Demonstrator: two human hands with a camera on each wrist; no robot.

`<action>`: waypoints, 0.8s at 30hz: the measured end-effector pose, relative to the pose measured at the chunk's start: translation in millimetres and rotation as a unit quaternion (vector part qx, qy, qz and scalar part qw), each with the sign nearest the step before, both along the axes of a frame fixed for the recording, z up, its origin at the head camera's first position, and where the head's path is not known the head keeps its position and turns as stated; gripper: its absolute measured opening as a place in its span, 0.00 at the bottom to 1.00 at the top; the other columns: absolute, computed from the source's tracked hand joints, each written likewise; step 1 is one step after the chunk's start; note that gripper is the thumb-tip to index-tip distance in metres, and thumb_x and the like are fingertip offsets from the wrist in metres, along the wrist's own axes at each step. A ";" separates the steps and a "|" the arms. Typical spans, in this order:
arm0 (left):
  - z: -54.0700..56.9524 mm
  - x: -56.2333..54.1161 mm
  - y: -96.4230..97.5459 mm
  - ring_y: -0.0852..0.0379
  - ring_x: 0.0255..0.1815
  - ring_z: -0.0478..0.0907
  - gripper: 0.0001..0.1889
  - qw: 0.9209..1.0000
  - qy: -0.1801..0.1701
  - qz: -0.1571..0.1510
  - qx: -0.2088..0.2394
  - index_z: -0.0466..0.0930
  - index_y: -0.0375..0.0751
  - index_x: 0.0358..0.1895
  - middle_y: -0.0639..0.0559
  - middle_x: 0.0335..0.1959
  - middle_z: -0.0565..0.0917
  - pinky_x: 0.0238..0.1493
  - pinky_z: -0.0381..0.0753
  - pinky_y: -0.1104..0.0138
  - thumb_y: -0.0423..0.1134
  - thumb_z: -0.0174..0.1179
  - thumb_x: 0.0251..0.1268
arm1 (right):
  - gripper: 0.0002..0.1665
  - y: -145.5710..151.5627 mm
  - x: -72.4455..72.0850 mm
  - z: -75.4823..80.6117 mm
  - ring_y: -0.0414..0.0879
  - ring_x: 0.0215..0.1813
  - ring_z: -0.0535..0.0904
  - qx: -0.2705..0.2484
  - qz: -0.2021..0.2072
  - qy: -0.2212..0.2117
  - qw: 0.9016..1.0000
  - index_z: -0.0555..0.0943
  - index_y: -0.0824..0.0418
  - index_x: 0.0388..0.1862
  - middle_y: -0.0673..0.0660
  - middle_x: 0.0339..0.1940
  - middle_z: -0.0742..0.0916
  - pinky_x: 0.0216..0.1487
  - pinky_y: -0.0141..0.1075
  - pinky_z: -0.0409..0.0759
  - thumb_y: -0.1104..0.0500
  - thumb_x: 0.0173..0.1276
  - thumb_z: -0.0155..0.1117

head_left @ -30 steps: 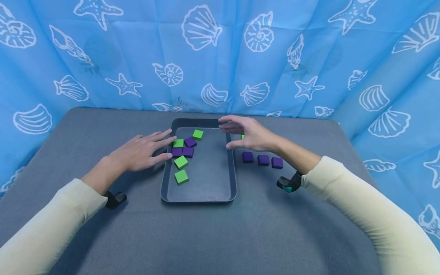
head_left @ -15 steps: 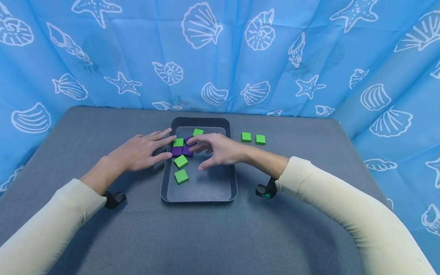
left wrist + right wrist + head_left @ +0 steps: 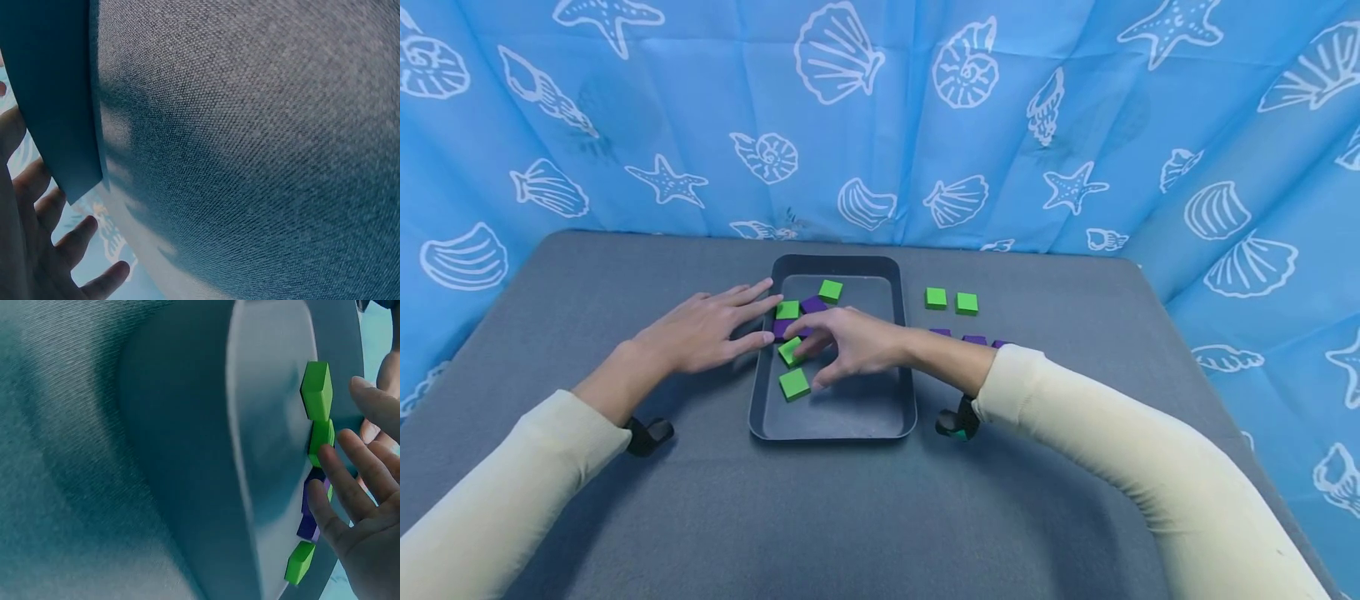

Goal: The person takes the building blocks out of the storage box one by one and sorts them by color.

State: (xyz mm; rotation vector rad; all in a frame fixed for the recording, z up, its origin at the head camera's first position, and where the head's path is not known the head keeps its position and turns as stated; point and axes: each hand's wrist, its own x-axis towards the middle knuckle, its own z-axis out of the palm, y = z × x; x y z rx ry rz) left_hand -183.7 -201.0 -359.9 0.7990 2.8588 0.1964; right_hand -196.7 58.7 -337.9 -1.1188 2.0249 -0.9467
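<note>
My left hand [image 3: 703, 333] lies with fingers spread at the left rim of a dark baking tray [image 3: 865, 421]; in the left wrist view its fingers reach along the tray's outer wall [image 3: 53, 81]. Over the tray hovers my right hand [image 3: 857, 342], fingers bent loosely and thumb apart, gripping nothing. Its fingertips are close to a green block [image 3: 789, 351]; whether they touch it I cannot tell. Another green block [image 3: 793, 384] lies nearer the front. Farther back are two more green blocks and a purple block [image 3: 813, 305]. Other purple blocks are partly covered by the right fingers.
Right of the tray, two green blocks [image 3: 951, 301] sit on the grey cloth-covered table [image 3: 865, 517]. Purple blocks [image 3: 975, 339] in a row there are partly hidden by the right forearm. A blue curtain [image 3: 880, 125] with shell prints hangs behind.
My right hand has moved left and nearer, from the tray's far right edge to above the blocks on its left side. The left hand and the blocks look unmoved.
</note>
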 end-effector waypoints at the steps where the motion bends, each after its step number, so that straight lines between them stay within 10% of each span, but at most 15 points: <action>1: -0.1 0.1 0.1 0.34 0.77 0.54 0.37 1.000 0.000 -0.001 0.000 0.56 0.49 0.79 0.44 0.81 0.52 0.66 0.54 0.30 0.66 0.43 0.75 | 0.43 -1.7 0.6 -0.3 0.44 0.63 0.79 0.004 0.000 0.000 1.000 0.67 0.65 0.72 0.60 0.61 0.83 0.65 0.39 0.75 0.66 0.59 0.75; 24: -0.3 -0.9 -1.0 0.35 0.77 0.54 0.38 1.000 0.005 -0.007 0.003 0.57 0.48 0.79 0.44 0.81 0.52 0.67 0.57 0.32 0.66 0.43 0.75 | 0.38 -20.8 9.6 -7.6 0.44 0.63 0.79 0.066 -0.003 0.048 0.997 0.70 0.66 0.70 0.59 0.63 0.82 0.65 0.33 0.73 0.71 0.61 0.72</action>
